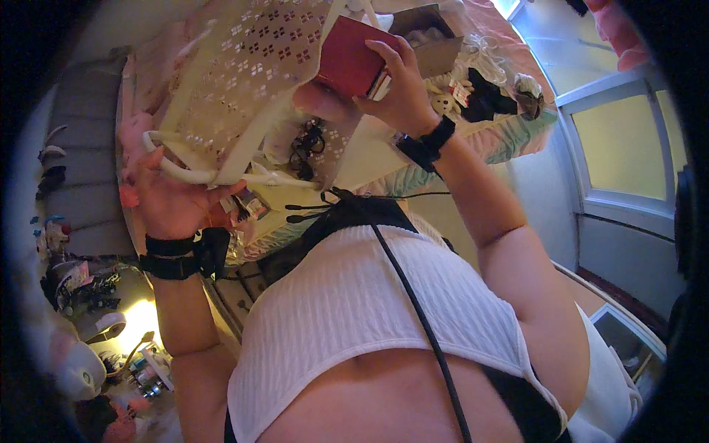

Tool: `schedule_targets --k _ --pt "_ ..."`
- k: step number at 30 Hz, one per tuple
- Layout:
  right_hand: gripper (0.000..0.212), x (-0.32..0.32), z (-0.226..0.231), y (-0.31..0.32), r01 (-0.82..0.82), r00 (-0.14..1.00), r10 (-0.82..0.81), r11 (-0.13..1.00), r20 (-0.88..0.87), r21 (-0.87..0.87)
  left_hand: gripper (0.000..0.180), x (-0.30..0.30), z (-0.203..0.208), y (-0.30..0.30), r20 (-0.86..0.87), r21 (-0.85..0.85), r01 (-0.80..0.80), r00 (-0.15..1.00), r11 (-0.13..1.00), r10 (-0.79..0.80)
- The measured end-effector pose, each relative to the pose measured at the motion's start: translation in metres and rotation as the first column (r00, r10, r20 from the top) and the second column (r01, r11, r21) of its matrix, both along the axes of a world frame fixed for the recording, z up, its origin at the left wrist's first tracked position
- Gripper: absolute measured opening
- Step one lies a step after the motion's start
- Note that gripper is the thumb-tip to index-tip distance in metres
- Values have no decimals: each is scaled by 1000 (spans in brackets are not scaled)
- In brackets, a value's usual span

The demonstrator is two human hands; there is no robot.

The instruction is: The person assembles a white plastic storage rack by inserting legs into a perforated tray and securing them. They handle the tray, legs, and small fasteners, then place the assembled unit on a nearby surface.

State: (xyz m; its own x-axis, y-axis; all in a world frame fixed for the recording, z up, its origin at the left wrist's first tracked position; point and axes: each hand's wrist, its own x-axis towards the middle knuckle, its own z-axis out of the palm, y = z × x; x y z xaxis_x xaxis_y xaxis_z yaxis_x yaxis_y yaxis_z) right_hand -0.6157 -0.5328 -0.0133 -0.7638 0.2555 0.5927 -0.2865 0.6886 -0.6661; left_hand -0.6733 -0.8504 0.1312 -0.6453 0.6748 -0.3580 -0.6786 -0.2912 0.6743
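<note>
My left hand (168, 193) grips the cream straps of a pale patterned tote bag (251, 66) and holds it up in front of my chest. My right hand (395, 88) is closed on a red, flat rectangular item (351, 59) at the bag's open side. Both wrists wear black bands. The bag hides most of what lies behind it.
A bed (509, 136) with pink and light green bedding carries small soft toys, dark cloth and a cardboard box (436, 40). A window (628, 140) is at the right. At lower left stand cluttered shelves (81, 288) with small objects and a lit lamp. A black cable runs down my white top.
</note>
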Motion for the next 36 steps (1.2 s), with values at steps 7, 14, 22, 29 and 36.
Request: schedule_targets --k 7,14,22,29,36 --pt "79 0 22 -15 39 998 -29 972 -48 231 59 2 -11 -11 -38 12 2 999 1000 -2" --pt "74 -3 29 -22 -49 999 40 949 35 313 59 9 -13 -4 -30 73 21 999 997 -19" --pt "33 33 2 -71 -18 988 112 765 -105 644 62 5 -26 0 -9 110 -31 999 993 32" --pt "39 72 16 -63 -12 992 89 786 -94 618 66 -8 -38 -23 -121 53 -131 983 990 137" --pt "64 103 -1 -1 333 943 -333 943 -3 7 61 -14 -47 -56 -68 -27 -216 975 976 214"
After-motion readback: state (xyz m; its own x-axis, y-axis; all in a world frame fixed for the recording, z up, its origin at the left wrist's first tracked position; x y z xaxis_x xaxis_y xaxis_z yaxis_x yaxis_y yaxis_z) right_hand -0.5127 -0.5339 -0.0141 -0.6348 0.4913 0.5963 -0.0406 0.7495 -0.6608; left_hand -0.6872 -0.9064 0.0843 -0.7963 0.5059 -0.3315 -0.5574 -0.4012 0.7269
